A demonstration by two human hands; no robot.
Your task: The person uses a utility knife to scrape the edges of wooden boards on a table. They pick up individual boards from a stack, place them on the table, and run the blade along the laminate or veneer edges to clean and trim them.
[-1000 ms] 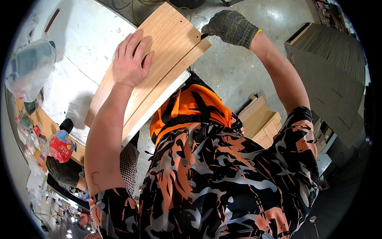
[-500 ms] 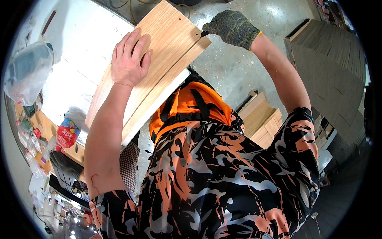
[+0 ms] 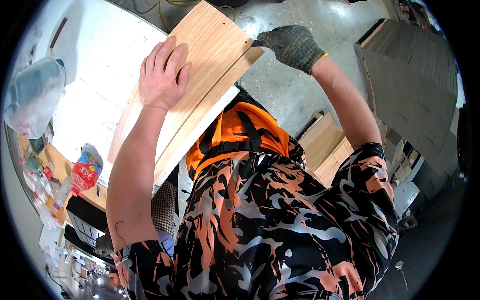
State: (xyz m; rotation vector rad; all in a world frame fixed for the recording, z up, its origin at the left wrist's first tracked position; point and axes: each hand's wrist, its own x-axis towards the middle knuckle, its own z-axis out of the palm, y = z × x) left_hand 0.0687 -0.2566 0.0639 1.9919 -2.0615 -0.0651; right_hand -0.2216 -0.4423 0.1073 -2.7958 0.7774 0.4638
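My bare left hand (image 3: 162, 82) lies with fingers spread on a light wood-grain board (image 3: 212, 42). Two small dark holes show near the board's far right end. Along its near side runs a narrower wood-grain strip (image 3: 215, 87), with a dark seam between them. My right hand (image 3: 295, 48), in a dark knitted glove, is closed at the right end of the board and strip. A small dark tip shows between its fingers and the board's edge; what it belongs to is hidden.
The board rests on a white worktop (image 3: 100, 55). To the left are a bagged clear jug (image 3: 37, 95) and a red-and-blue package (image 3: 85, 172). An orange-and-black waist bag (image 3: 250, 127) hangs at my front. Wooden pieces (image 3: 327, 147) and a tall stack of grey sheets (image 3: 410, 95) stand right.
My right hand has shifted slightly toward me, its fingers still by the board's end, and the forearm has swung a little left. My left hand and the board stay almost in place.
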